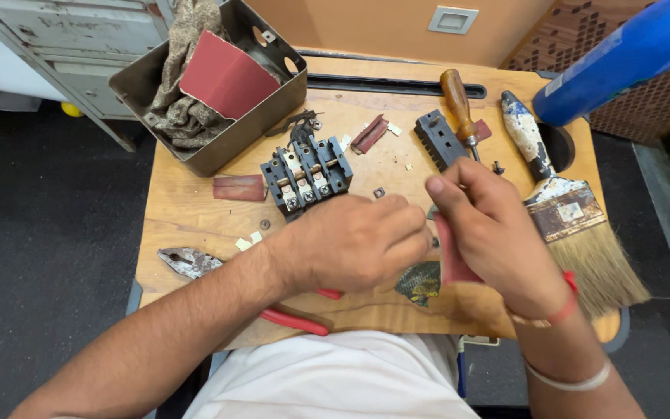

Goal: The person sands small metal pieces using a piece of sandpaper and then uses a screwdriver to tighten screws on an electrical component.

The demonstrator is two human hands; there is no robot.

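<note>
Evidently sanding a small part: left hand (358, 242) curled into a loose fist, fingers closed over something too small and hidden to identify, pressed against a red strip of sandpaper (451, 260) pinched shut between thumb and fingers of the right hand (494, 233). Both meeting low on the wooden board (195, 202), just right of its middle. Probably best done with short, even strokes, keeping the abrasive flat on the part and wrists braced on the board. Worth minding the loose bits nearby: a small nut (379, 192), white chips, a black terminal block (308, 177) just above the left knuckles. Red-handled pliers (195, 264) lying under the left forearm, wooden-handled screwdriver (459, 105) and worn paintbrush (564, 206) to the right, metal box (219, 151) with rags and sandpaper sheet at the upper left.
</note>
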